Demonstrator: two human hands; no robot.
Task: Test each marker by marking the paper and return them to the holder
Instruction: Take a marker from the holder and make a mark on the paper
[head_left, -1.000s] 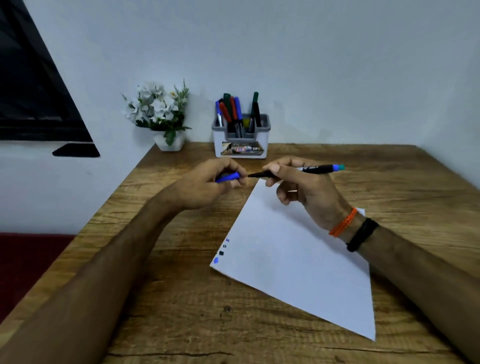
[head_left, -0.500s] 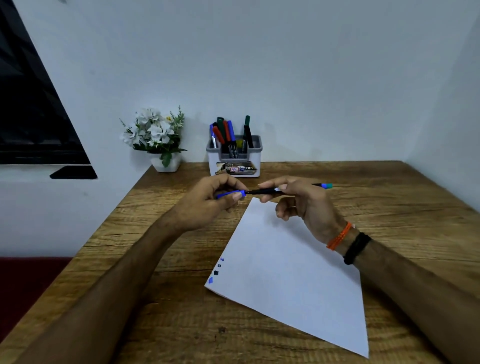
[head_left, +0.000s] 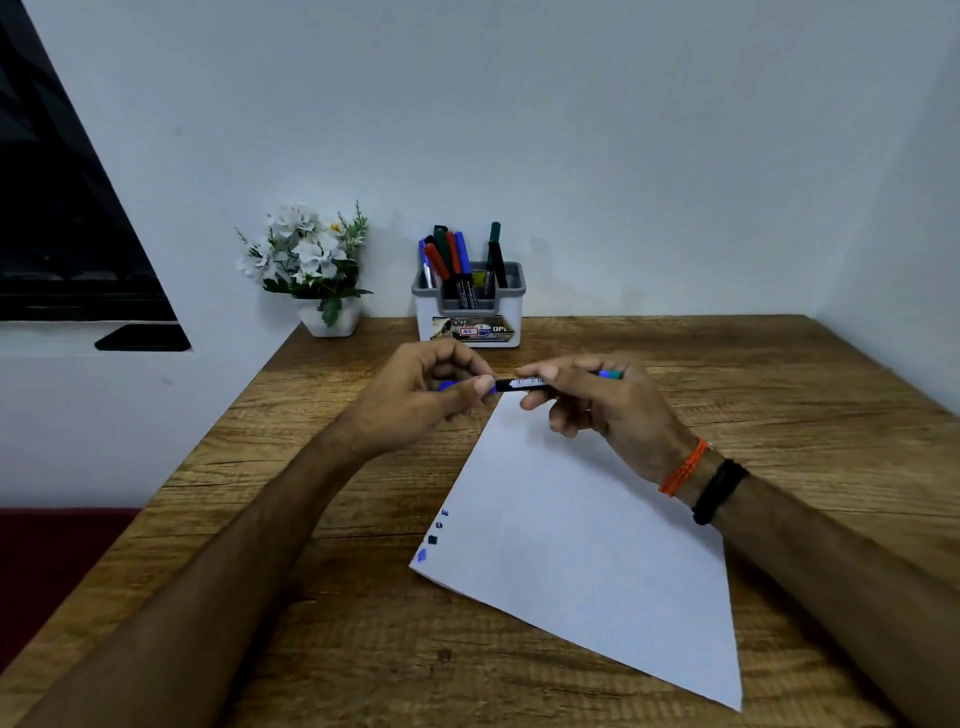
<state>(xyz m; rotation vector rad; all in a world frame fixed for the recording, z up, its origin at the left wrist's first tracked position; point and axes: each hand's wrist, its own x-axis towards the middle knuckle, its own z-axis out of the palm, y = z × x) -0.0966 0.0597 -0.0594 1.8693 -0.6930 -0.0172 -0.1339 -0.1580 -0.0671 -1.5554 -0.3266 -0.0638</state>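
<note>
My hands are together over the top corner of the paper (head_left: 571, 545), both clamped on one marker (head_left: 522, 384) held level above the surface (head_left: 779, 405). My left hand (head_left: 415, 400) pinches the blue cap (head_left: 451, 385) between thumb and fingers; my right hand (head_left: 597, 405) grips the black barrel, its blue-green tail end poking out past my knuckles. A second ago there was more black barrel showing between my two hands; now my left thumb sits right against the barrel's label, so the gap has closed. I read that as the cap being pushed back on rather than pulled off, though I cannot see the seam itself under my fingers. If that is right, this marker has had its test and goes back next.

Near the paper's left corner there are four small marks (head_left: 434, 535) in a short row, blue and dark, so several markers look done already. The rest of the sheet is blank.

Beyond my hands, against the wall, stands the holder (head_left: 470, 332), white with a grey rim, with red, green, blue and black markers upright or leaning in it. It is well apart from my hands but straight ahead. Left of it sits a small white pot of white flowers (head_left: 306, 260).
</note>
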